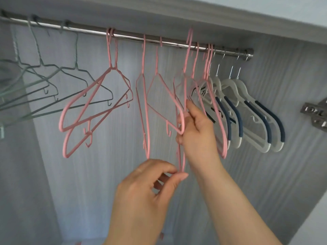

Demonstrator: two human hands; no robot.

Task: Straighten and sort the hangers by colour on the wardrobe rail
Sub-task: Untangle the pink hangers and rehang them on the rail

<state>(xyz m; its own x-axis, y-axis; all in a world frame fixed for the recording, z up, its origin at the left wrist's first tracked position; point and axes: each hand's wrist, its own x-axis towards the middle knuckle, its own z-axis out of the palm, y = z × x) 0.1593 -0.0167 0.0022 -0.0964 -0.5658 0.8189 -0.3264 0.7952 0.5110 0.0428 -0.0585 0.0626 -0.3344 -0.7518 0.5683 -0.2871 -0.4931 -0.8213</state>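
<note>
I see a rail (129,37) holding grey wire hangers (76,57) at left, pink hangers (145,103) skewed mid-rail, and white navy-gripped hangers (239,84) at right.

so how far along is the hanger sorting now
Done: colours look grouped along the rail, with grey hangers at one end, pink hangers in the middle and white hangers at the other. In hand: the left hand pinches the bottom of one pink hanger while the right hand grips pink wire higher up. Left: the pink ones hang crossed and at mixed angles, so straightening remains.
</note>
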